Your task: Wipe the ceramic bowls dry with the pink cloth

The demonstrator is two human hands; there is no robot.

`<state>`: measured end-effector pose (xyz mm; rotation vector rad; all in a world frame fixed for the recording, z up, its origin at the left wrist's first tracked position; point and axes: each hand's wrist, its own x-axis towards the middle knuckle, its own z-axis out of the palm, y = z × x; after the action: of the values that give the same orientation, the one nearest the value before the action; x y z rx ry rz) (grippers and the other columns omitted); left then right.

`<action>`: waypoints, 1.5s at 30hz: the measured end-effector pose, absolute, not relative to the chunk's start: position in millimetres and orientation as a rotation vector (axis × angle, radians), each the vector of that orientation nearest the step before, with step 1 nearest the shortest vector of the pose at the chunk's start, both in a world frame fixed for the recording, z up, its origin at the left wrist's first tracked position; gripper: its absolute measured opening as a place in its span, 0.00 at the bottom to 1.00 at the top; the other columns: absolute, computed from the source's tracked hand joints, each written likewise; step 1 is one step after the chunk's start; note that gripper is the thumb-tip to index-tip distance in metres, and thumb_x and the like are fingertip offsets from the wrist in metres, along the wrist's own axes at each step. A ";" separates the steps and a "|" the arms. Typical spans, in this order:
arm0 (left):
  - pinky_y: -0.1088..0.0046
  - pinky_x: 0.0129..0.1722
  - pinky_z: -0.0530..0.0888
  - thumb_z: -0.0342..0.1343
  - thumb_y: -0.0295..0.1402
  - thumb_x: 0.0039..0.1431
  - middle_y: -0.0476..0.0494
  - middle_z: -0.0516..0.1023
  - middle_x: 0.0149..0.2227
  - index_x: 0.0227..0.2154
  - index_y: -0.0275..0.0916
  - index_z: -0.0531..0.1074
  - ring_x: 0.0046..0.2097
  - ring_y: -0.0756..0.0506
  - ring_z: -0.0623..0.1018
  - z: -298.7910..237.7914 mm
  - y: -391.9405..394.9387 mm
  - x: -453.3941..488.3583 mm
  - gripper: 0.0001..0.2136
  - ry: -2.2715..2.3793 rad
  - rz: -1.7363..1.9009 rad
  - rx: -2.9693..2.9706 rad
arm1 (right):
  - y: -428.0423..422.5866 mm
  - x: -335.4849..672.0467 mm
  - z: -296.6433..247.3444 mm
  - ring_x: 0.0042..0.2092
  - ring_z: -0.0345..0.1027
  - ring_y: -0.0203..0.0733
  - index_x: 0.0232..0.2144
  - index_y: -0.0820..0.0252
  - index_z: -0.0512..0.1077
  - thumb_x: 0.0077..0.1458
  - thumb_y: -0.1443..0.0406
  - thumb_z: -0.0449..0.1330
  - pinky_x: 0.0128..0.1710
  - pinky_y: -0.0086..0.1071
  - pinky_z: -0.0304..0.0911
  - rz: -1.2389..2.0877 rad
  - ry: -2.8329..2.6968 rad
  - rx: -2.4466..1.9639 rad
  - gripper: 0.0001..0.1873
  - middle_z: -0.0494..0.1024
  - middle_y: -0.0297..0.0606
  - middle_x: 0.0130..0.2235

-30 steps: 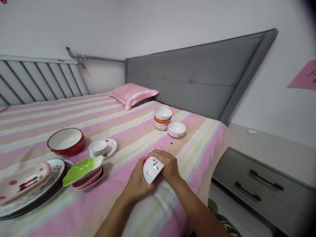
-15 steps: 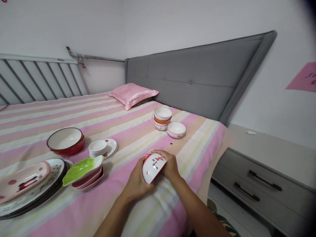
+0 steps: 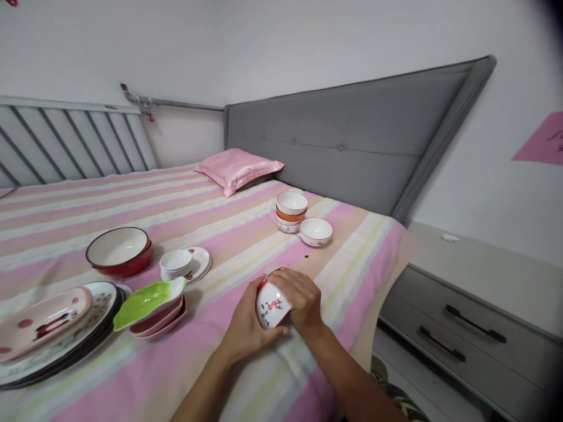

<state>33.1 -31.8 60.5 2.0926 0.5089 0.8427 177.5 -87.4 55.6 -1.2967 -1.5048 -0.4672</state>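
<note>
A white bowl with a red rim and small red flowers is tilted on its side between my two hands, low over the bed's front part. My left hand is closed round its left and lower side, thumb along the bottom. From the upper right, my right hand grips the bowl with its fingers bent over the top. Beyond the hands, a single matching bowl sits upright beside a stack of bowls, which has an orange one in the middle.
At left lie a red pot-like bowl, small white dishes, a green leaf-shaped dish over pink ones, and stacked plates. A pink pillow rests near the grey headboard. A drawer cabinet stands at right.
The bowl has turned in my hands, so its flower pattern faces differently. My right hand's fingers have moved further over its top. The other dishes have stayed put.
</note>
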 end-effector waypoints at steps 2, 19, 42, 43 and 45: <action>0.58 0.55 0.64 0.64 0.29 0.42 0.37 0.65 0.55 0.55 0.38 0.55 0.55 0.36 0.67 59.2 -31.6 33.8 0.36 0.551 0.852 2.095 | -86.7 174.3 57.3 0.48 0.71 0.43 0.42 0.58 0.74 0.58 0.73 0.52 0.48 0.36 0.64 -0.544 -1.576 -1.320 0.15 0.79 0.38 0.43; 0.60 0.49 0.69 0.52 0.19 0.33 0.41 0.69 0.50 0.52 0.39 0.58 0.49 0.38 0.71 60.9 -31.5 30.6 0.36 0.661 0.772 2.027 | -80.7 182.5 59.6 0.45 0.71 0.39 0.41 0.54 0.74 0.58 0.71 0.52 0.46 0.33 0.64 -0.099 -1.498 -1.321 0.14 0.79 0.34 0.42; 0.62 0.49 0.70 0.53 0.22 0.36 0.42 0.70 0.49 0.52 0.39 0.58 0.49 0.39 0.71 62.9 -32.6 32.2 0.33 0.647 0.804 2.001 | -67.4 201.0 40.4 0.43 0.73 0.41 0.40 0.55 0.75 0.42 0.75 0.51 0.44 0.31 0.68 0.370 -1.304 -1.312 0.24 0.79 0.34 0.42; 0.62 0.49 0.70 0.53 0.22 0.36 0.42 0.70 0.49 0.52 0.39 0.58 0.49 0.39 0.71 63.4 -32.5 32.0 0.33 0.645 0.801 1.998 | -65.6 202.7 37.3 0.43 0.73 0.42 0.40 0.56 0.76 0.40 0.75 0.52 0.43 0.31 0.69 0.417 -1.275 -1.313 0.24 0.79 0.35 0.41; 0.62 0.49 0.70 0.53 0.22 0.36 0.42 0.70 0.49 0.52 0.39 0.58 0.49 0.39 0.72 64.5 -32.6 31.6 0.33 0.634 0.796 1.995 | -62.5 206.4 30.7 0.41 0.74 0.44 0.39 0.57 0.76 0.37 0.74 0.54 0.39 0.31 0.70 0.480 -1.253 -1.319 0.24 0.80 0.36 0.40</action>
<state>31.6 -32.6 64.5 1.9948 0.6338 0.7958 206.4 -62.5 30.7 -1.3188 -1.2529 0.4797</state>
